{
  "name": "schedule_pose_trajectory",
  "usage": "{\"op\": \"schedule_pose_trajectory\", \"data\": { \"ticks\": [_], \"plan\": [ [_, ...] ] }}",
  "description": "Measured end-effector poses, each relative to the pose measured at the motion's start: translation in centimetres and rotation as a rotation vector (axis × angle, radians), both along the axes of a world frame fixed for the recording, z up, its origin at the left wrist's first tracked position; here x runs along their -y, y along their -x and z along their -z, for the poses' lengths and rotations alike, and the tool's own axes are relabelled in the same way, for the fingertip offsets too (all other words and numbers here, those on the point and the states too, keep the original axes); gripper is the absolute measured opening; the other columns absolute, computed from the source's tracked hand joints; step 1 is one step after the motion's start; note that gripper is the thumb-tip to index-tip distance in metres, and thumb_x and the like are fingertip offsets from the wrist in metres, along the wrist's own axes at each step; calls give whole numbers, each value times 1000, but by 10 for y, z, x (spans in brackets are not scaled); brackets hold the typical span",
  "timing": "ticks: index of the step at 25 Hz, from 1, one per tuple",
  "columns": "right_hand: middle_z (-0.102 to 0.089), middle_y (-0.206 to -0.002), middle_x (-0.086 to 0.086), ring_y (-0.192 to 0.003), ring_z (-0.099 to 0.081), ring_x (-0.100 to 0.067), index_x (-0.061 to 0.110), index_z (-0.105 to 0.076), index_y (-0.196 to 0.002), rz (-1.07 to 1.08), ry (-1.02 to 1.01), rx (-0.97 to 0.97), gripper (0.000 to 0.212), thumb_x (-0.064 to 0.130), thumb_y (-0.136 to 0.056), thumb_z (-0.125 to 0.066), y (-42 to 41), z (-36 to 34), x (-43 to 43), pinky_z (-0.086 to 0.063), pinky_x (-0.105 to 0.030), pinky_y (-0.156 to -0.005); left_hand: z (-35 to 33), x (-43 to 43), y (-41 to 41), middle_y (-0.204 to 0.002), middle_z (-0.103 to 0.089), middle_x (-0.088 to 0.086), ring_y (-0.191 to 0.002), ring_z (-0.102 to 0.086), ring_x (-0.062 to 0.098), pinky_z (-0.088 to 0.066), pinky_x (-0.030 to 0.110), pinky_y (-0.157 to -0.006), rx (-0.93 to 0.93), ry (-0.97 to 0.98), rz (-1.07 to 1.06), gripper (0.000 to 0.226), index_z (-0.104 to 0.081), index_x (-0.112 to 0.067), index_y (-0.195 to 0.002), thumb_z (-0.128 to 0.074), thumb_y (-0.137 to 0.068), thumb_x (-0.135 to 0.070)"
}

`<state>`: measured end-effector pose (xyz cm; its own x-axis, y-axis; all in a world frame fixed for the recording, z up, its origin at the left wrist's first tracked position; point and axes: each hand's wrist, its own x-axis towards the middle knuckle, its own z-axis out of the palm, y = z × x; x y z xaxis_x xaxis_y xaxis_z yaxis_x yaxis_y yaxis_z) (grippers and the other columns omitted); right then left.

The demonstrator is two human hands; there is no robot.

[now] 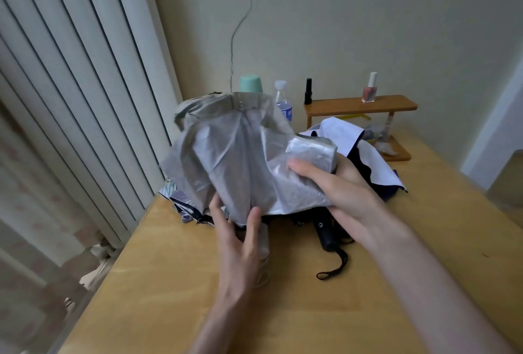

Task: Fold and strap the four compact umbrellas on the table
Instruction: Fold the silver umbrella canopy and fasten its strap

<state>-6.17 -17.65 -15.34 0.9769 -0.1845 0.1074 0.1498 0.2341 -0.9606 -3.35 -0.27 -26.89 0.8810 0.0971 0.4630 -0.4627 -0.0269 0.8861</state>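
Silver umbrella (pixel 235 155): standing upright over the counter (pixel 169 283), canopy hanging loose. Left hand (pixel 240 237) is gripping its base; right hand (pixel 336 184) is pinching a folded panel. Black umbrella (pixel 325 229) is lying just beneath it.

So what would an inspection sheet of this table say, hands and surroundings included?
Surface: yellowish wooden table.
Job's things: silver umbrella held up, canopy loose, unstrapped; black umbrella handle with wrist loop lying on the table; white and dark canopy behind; patterned canopy at the left edge.
Clutter: wooden shelf bearing a pink nail polish bottle and a black bottle; water bottle; green cup.
Hands: right hand grips a fold of the silver umbrella; left hand touches its lower edge, grip unclear.
Cables: nothing certain; thin dark line on the wall, crack or wire unclear.
Surroundings: pleated curtain left; cream wall behind.
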Motion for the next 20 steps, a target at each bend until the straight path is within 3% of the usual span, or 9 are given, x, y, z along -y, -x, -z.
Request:
{"op": "schedule_pose_trajectory", "data": {
  "ticks": [2, 4, 6, 9, 11, 13, 15, 18, 20],
  "plan": [
    [-73, -120, -22, -119, -68, -38, 9, -74, -119, 29, 10, -18, 28, 18, -93, -79, -2, 0, -4, -54, -51, -108, 4, 2, 0, -126, -56, 25, -106, -57, 57, -50, 65, -86, -35, -6, 77, 59, -35, -33, -150, -65, -100, -45],
    [-78, -114, -17, -113, -73, -32, 12, -76, -116, 22, -13, -26, 20, 15, -96, -74, -3, 2, -6, -59, -46, -101, 3, 5, 5, -117, -50, 42, -95, -49, 70, -41, 50, -71, -71, -17, 159, 58, -35, -40, -148, -66, -99, -47],
    [-80, -110, -7, -107, -77, -24, 17, -77, -112, -2, -22, -8, 17, 12, -98, -70, -1, 3, -7, -61, -40, -94, 2, 8, 8, -115, -48, 48, -94, -47, 73, -40, 45, -72, -87, -45, 218, 57, -35, -43, -146, -67, -99, -44],
    [-80, -111, -6, -106, -77, -21, 17, -76, -113, -52, -21, 18, 17, 11, -99, -69, -1, 5, -7, -62, -34, -88, 0, 8, 6, -121, -51, 44, -96, -52, 63, -50, 50, -72, -78, -60, 289, 67, -33, -42, -156, -69, -99, -37],
    [-80, -112, -5, -108, -76, -20, 16, -76, -115, -76, 0, 29, 17, 12, -100, -67, -1, 6, -10, -62, -32, -90, -4, 6, 7, -105, -56, 32, -75, -59, 34, -52, 30, -68, -63, -29, 345, 67, -39, -36, -158, -70, -99, -32],
    [-80, -114, -5, -110, -75, -19, 16, -76, -116, -84, 24, 37, 17, 14, -102, -65, -2, 10, -11, -61, -32, -94, -7, 4, 9, -99, -61, 14, -72, -58, 17, -51, 22, -62, -61, -19, 388, 64, -42, -28, -159, -70, -101, -24],
    [-80, -113, -4, -109, -76, -19, 17, -76, -114, -69, 9, 12, 16, 16, -103, -65, -3, 10, -11, -62, -31, -93, -8, 4, 9, -100, -66, 12, -72, -59, 18, -52, 24, -62, -97, -5, 400, 69, -37, -26, -162, -70, -102, -22],
    [-81, -108, -2, -106, -77, -19, 21, -77, -106, -24, -50, -25, 11, 17, -101, -68, -3, 9, -5, -62, -33, -92, -10, 2, 6, -104, -63, 26, -70, -59, 27, -54, 33, -54, -97, -9, 332, 71, -31, -32, -164, -67, -102, -35],
    [-81, -108, -1, -104, -77, -17, 21, -77, -106, -25, -12, -29, 9, 20, -98, -72, -4, 7, -1, -62, -32, -90, -12, 1, 6, -94, -70, 8, -65, -59, 27, -55, 34, -53, -61, -10, 252, 63, -37, -16, -160, -59, -106, -39]
  ]
}}
